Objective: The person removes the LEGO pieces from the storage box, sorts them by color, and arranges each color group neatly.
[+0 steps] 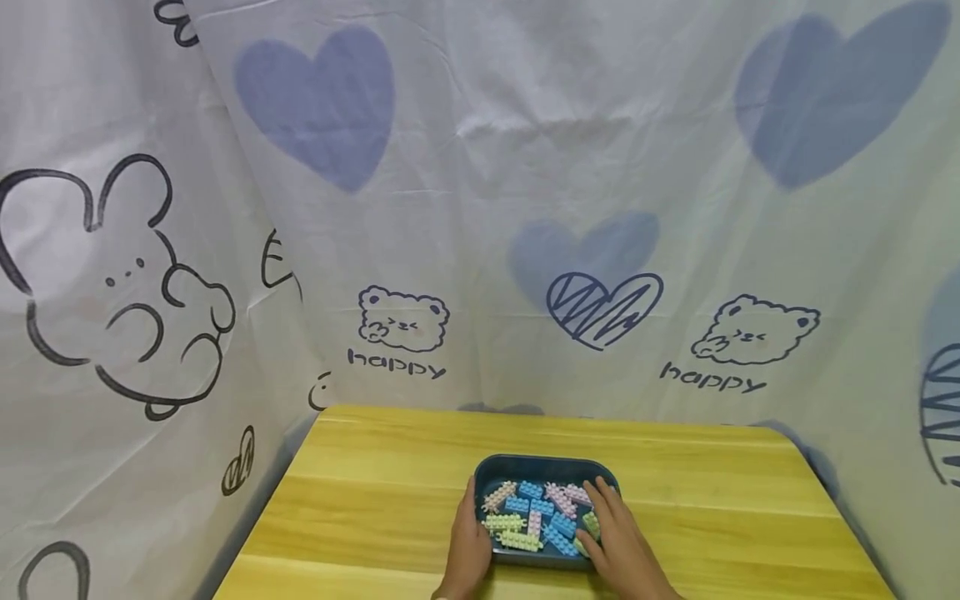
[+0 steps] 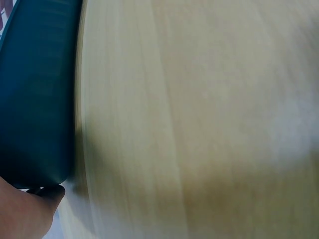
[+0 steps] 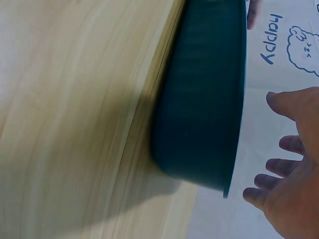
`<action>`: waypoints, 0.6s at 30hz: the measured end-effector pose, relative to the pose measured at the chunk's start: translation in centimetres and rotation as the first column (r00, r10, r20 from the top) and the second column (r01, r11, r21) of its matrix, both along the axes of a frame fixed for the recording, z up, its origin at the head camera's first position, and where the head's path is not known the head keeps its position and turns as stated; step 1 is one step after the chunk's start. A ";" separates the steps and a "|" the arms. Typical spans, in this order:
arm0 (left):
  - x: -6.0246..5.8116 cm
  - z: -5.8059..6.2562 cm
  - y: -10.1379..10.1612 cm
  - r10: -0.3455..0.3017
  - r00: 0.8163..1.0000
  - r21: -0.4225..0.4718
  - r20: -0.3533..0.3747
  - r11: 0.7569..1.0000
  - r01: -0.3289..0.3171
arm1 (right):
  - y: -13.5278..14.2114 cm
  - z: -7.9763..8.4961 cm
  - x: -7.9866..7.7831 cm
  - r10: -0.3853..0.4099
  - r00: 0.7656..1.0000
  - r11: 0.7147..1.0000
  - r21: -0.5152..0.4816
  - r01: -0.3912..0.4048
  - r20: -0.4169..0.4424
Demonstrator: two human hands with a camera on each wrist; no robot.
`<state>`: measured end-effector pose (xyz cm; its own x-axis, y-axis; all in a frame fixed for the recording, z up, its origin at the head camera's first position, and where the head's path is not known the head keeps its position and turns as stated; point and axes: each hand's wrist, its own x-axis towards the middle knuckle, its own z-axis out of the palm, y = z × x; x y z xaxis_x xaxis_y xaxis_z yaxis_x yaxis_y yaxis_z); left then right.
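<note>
A dark teal plastic bin (image 1: 542, 560) stands on the table, with several toy building bricks inside. Among them are blue bricks (image 1: 558, 540), yellow-green bricks (image 1: 521, 542), pink bricks (image 1: 561, 500) and a peach brick (image 1: 499, 497). Along the bin's left wall lies my left hand (image 1: 468, 542), its fingers reaching up the outside; in the left wrist view a fingertip (image 2: 59, 193) touches the bin's lower corner. My right hand (image 1: 621, 542) hovers over the right rim with fingers spread, covering part of the bricks there. The right wrist view shows its fingers (image 3: 283, 167) apart from the bin wall (image 3: 199, 99).
A yellow wood-grain table (image 1: 390, 467) reaches to both sides of the bin and behind it. White cloth (image 1: 480, 167) printed with hearts, bears and the word happy hangs close behind the table and along its sides.
</note>
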<state>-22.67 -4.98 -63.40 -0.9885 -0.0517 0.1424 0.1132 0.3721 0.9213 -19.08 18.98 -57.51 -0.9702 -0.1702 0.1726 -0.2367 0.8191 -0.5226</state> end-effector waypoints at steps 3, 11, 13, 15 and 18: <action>0.0 0.1 0.0 0.001 1.000 -0.006 0.002 1.000 -0.001 | -0.5 -0.3 -0.4 0.010 1.000 1.000 -0.012 -0.010 0.004; -0.2 0.4 0.1 -0.002 1.000 0.009 0.028 1.000 0.001 | -1.6 -0.9 -2.1 0.039 0.999 0.999 -0.020 -0.038 0.028; -0.2 0.3 0.0 -0.003 0.999 0.009 0.032 1.000 0.003 | -1.8 -1.1 -2.3 0.040 0.998 0.999 -0.016 -0.039 0.040; -0.2 0.2 0.0 -0.005 0.999 0.007 0.034 1.000 0.005 | -2.0 -1.2 -2.6 0.043 0.998 0.999 -0.023 -0.042 0.049; -0.2 0.1 -0.1 -0.004 0.999 -0.010 0.033 1.000 0.004 | -2.1 -1.3 -3.1 0.049 0.998 0.999 -0.025 -0.048 0.050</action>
